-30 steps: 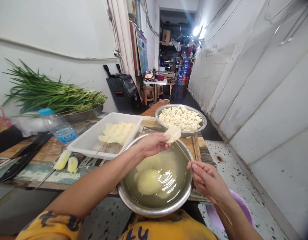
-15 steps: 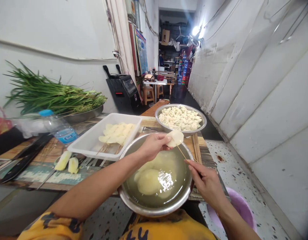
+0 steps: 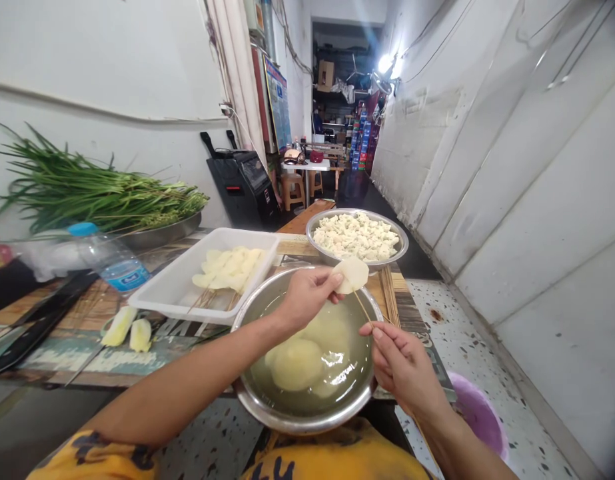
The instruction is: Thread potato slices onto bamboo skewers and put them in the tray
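Note:
My left hand (image 3: 307, 295) pinches a thin pale potato slice (image 3: 352, 274) above the far rim of a steel bowl (image 3: 267, 407) on my lap. My right hand (image 3: 397, 363) is closed on a thin bamboo skewer (image 3: 362, 308) whose tip enters the slice from below. Peeled potato pieces (image 3: 300, 360) soak in cloudy water in the bowl. Beyond it, a white plastic tray (image 3: 172, 287) holds several skewered slices (image 3: 227, 267).
A second steel bowl (image 3: 402, 245) heaped with white pieces stands at the table's far end. Loose skewers (image 3: 390, 297) lie beside it. Left: a water bottle (image 3: 107, 260), green chives (image 3: 97, 193), a knife (image 3: 32, 327), two peel scraps (image 3: 127, 330). A purple bucket (image 3: 480, 417) sits on the floor.
The skewer has been pushed further into the slice. My right hand has moved up and left toward my left hand, shortening the exposed stick.

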`<state>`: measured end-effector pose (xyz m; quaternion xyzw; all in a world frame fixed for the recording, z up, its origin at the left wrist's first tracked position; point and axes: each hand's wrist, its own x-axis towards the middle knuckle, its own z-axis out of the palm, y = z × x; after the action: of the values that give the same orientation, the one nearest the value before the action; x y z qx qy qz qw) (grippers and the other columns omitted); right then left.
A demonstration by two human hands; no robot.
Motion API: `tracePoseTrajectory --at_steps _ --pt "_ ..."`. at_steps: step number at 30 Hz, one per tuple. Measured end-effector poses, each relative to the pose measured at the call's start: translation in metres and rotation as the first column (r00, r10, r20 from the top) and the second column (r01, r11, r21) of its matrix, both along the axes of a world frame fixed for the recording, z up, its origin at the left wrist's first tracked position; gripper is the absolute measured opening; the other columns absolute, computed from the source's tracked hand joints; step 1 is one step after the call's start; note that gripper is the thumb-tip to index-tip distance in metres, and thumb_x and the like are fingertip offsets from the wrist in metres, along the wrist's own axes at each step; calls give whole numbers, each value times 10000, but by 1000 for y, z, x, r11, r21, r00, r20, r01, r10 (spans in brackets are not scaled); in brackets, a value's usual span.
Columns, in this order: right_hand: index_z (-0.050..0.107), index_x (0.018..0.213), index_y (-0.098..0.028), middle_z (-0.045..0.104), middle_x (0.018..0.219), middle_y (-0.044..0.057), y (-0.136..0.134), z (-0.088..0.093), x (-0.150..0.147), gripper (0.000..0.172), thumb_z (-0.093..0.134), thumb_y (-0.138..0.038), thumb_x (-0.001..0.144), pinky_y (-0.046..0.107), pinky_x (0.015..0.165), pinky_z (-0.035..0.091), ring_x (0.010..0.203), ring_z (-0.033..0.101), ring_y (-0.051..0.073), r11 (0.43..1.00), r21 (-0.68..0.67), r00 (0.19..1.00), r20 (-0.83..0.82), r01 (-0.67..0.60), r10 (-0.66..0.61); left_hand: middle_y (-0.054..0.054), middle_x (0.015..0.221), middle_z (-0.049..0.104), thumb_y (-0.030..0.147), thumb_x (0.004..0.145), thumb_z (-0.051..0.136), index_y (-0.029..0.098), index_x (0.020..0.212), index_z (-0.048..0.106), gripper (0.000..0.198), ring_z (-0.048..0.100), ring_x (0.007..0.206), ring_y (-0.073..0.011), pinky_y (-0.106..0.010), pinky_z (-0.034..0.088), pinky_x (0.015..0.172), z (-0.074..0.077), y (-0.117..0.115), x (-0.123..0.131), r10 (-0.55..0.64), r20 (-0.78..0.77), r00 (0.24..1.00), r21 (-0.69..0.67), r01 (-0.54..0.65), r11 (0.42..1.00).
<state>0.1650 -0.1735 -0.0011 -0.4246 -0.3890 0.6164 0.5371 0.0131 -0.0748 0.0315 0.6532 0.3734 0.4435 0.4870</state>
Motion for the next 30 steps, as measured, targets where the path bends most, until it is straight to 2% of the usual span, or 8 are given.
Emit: tracePoseTrajectory --at_steps 6,11,14,17,22,24,26,30 --pt "573 869 -146 315 416 -122 8 3 1 300 562 -439 805 157 305 128 297 177 19 1000 26 996 94 1 -3 -54 608 623 347 726 624 113 672 655 242 559 556 -126 -241 445 558 -1 -4 5 -119 57 991 -171 127 977" --pt "606 933 -134 383 446 -83 -4 3 20 315 511 -421 846 189 354 223 346 316 57 993 101 909 417 -65 17 -76 695 638 308 707 653 89 745 649 222 559 562 -108 -229 437 540 -5 13 -1 39 251 967 -365 57 929" --pt "619 910 -136 297 454 -89 -9 -2 28 299 484 -399 869 201 384 197 389 259 65 984 155 885 466 -87 5 -69 667 636 309 706 657 94 735 652 217 553 555 -102 -225 435 541 -7 13 -2 48 232 972 -312 27 950" --pt "611 914 -148 269 476 -85 -5 -6 29 291 466 -398 879 207 386 173 401 233 72 981 180 882 471 -69 -25 -62 600 625 343 716 640 106 712 666 238 567 549 -126 -245 447 547 -3 2 3 -147 94 985 -221 164 961" --pt "610 896 -168 303 497 -72 4 -8 28 254 475 -383 874 203 389 190 412 257 78 966 256 851 498 39 -166 -91 714 676 383 718 619 149 819 700 267 620 671 -185 -289 460 636 -4 7 0 -446 -125 886 -239 409 880" --pt "610 885 -171 291 496 -73 5 -7 30 238 471 -364 879 205 392 181 415 249 76 952 293 834 502 87 -231 -89 767 685 390 702 626 179 866 708 279 622 716 -201 -288 442 655 -16 19 -6 -381 -315 869 -148 352 924" --pt "610 882 -171 285 495 -74 5 -7 32 230 469 -353 881 208 394 178 417 246 77 944 308 828 496 115 -263 -89 811 683 397 664 650 195 818 718 263 610 766 -224 -291 421 687 -31 26 -9 -204 -524 827 32 258 966" --pt "612 896 -170 307 493 -72 4 -7 32 233 476 -358 877 209 392 184 414 258 76 948 297 834 490 115 -254 -102 841 639 408 529 739 185 880 706 418 565 750 -245 -297 387 663 -53 15 -2 -278 -758 589 54 482 875"
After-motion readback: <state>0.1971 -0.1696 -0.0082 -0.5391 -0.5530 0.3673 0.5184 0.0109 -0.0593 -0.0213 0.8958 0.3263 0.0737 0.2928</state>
